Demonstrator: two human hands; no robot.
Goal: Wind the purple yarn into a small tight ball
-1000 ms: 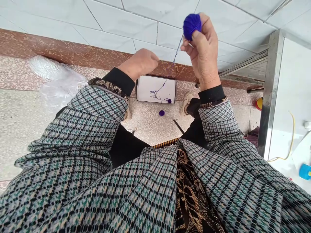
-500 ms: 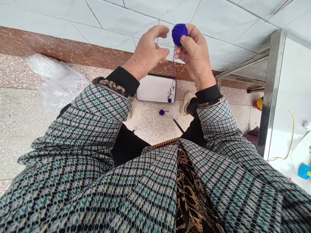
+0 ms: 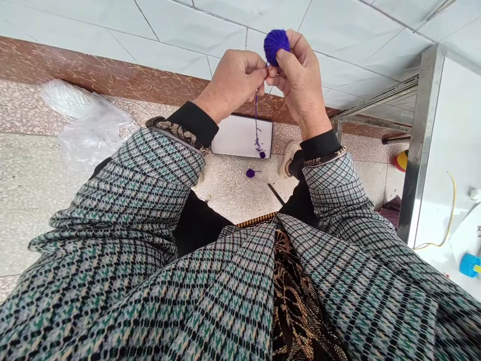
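Observation:
A ball of purple yarn (image 3: 275, 44) sits in the fingers of my right hand (image 3: 300, 75), with the thumb pressed on its front. Just left of it, my left hand (image 3: 240, 77) is closed in a pinch on the yarn strand (image 3: 256, 113) below the ball. That strand hangs from my left fingers to a loose tangle with a small purple clump (image 3: 262, 154) on a white-topped box (image 3: 235, 138). On the floor in front of the box lies another small purple yarn ball (image 3: 250, 173).
A crumpled clear plastic bag (image 3: 93, 123) lies on the floor at left. At right stands a metal-framed table (image 3: 424, 140). A tiled wall (image 3: 195, 35) rises ahead. A dark rod (image 3: 276, 194) is between my legs.
My left hand has closed from an open pose and moved right to pinch the strand beside the ball. The hanging strand has shifted left. My right hand still holds the ball.

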